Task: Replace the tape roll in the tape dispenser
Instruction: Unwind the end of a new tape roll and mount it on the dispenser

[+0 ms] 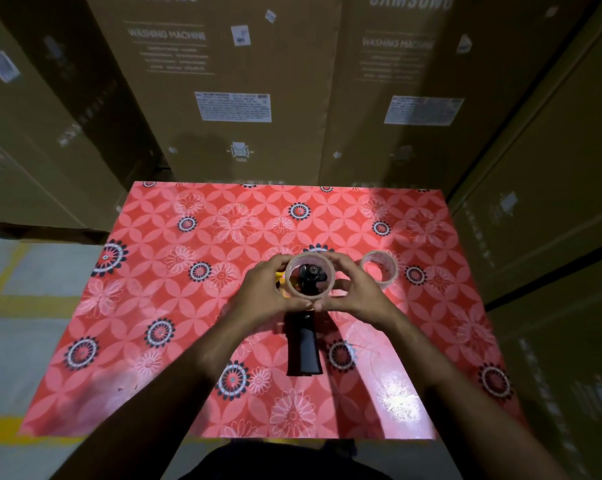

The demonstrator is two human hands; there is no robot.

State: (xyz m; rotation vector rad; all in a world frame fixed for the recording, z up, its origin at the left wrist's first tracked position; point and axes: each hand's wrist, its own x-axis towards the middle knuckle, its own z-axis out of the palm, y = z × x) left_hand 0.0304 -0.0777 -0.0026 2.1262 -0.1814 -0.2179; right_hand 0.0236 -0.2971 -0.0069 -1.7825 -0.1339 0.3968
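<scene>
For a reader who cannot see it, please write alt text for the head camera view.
Two bare hands, the left hand and right hand, hold a clear tape roll over a black tape dispenser lying on a red floral table. A second tape roll lies to the right; cardboard boxes stand behind.

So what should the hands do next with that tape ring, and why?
Probably lower the tape roll onto the dispenser's hub. Both the left hand and the right hand hold it right over the tape dispenser, and the black hub shows through its hole. It looks lined up but not yet seated. Another roll lies apart on the table.
</scene>
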